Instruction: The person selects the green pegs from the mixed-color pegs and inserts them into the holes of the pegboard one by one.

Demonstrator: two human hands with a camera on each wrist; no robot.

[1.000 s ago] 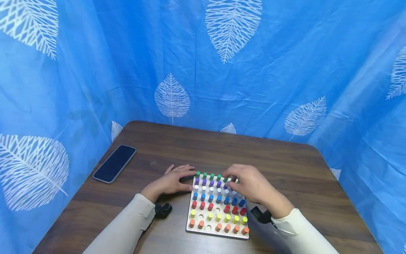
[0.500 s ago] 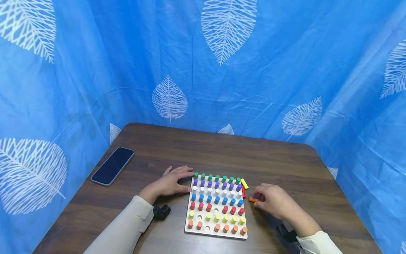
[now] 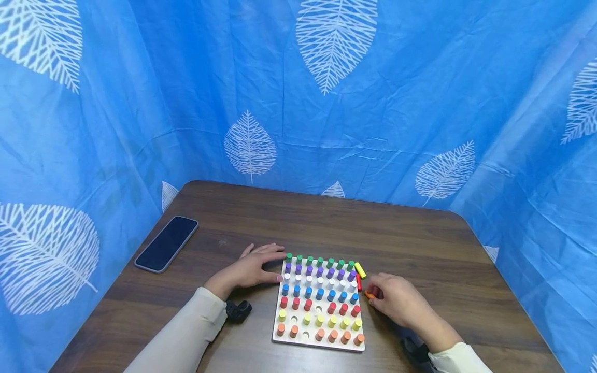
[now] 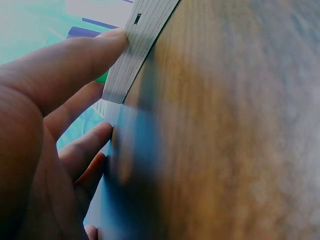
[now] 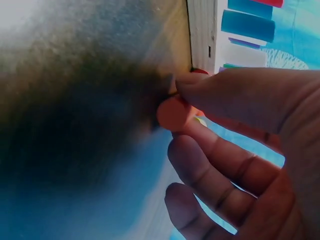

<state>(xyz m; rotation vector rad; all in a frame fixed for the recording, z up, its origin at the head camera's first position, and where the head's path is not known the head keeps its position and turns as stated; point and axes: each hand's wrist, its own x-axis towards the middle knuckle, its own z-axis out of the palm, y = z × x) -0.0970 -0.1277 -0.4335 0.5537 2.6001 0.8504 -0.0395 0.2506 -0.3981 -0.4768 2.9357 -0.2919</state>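
Observation:
A pale pegboard [image 3: 318,346] stands on the table with upright pegs in colour rows, from green at the back to orange at the front. The red, yellow and orange rows each have a bare hole. To the right of the board, my right hand [image 3: 396,298] pinches an orange peg [image 5: 173,114] between thumb and fingers, low over the tabletop. Beside the board's back right corner lie a yellow peg [image 3: 360,270] and a red peg [image 3: 358,282]. My left hand [image 3: 252,269] rests at the board's left edge, thumb tip against its side, fingers extended.
A phone [image 3: 166,244] lies at the left of the brown wooden table [image 3: 261,217]. Blue curtains [image 3: 280,93] with white leaf prints hang around the table. A black wrist camera [image 3: 238,311] sits below my left hand.
My right hand has moved from over the board's back right part to the table on its right, onto the orange peg. The yellow and red pegs have come into view. My left hand stays put.

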